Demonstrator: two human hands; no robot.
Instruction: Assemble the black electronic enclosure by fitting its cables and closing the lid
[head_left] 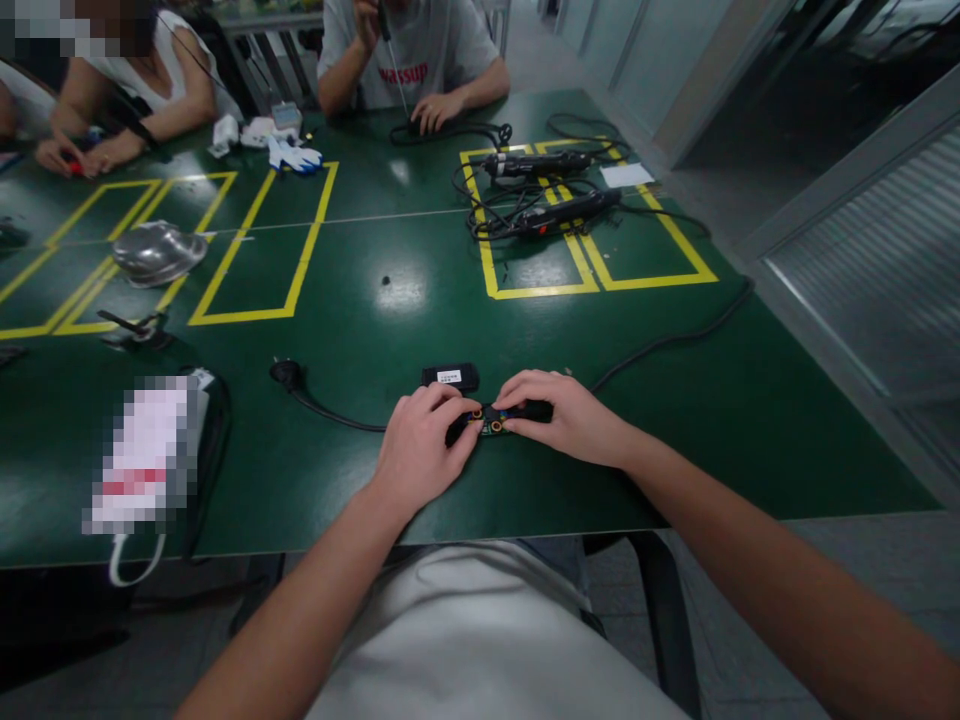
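Between my two hands, low over the green table, is a small circuit board [491, 426] seated in a narrow black casing [536, 410]. My left hand [429, 440] pinches the casing's left end, thumb and fingertips at the board's edge. The right end is gripped by my right hand [566, 415], its fingertips near the board too. A black cord [337, 418] with a two-pin plug [286, 374] runs out on the left, and another black cable [660, 345] leads off to the right. Just beyond my left hand lies a black cover [450, 377] with a white label.
Two black corded tools [570, 212] with tangled cables lie at the back right. At left are a metal bowl-like part [159, 252] and a blurred white pouch [146, 455]. Across the table a person [412, 60] holds a screwdriver; gloves [294, 156] lie nearby.
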